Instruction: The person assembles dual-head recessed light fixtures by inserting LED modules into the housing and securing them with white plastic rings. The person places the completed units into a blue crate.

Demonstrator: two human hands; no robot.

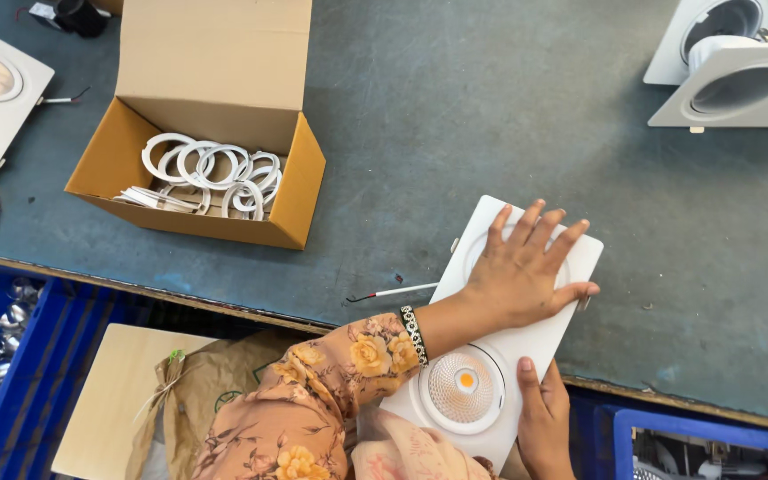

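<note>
Right hand (544, 422): bottom centre of the frame, its grip pressed against the near right edge of the twin downlight fixture (526, 342), thumb lying up along the white plate; the fingers are hidden under or behind it.
Twin downlight fixture: lower centre, a white rectangular plate lying slantwise, its near end jutting past the tabletop (455, 116) edge and its far end resting on it; the near lamp (464, 384) faces up, showing a ribbed reflector with an orange centre.
Left hand (526, 271): centre right, fingers spread flat over the far lamp opening, palm down, pinching nothing.
Doing this well: judging by the overhang, the flat palm should bear straight down over the part that rests on the tabletop, while the near hand steadies the free end (a tilt there could tip the plate).
Wire lead (393, 292): thin, red-tipped, lying left of the fixture near the tabletop edge.
Cardboard box (202, 133): upper left, open, holding loose white rings (211, 169).
Other fixtures (731, 76): upper right, white housings; another lit one at the far left edge.
</note>
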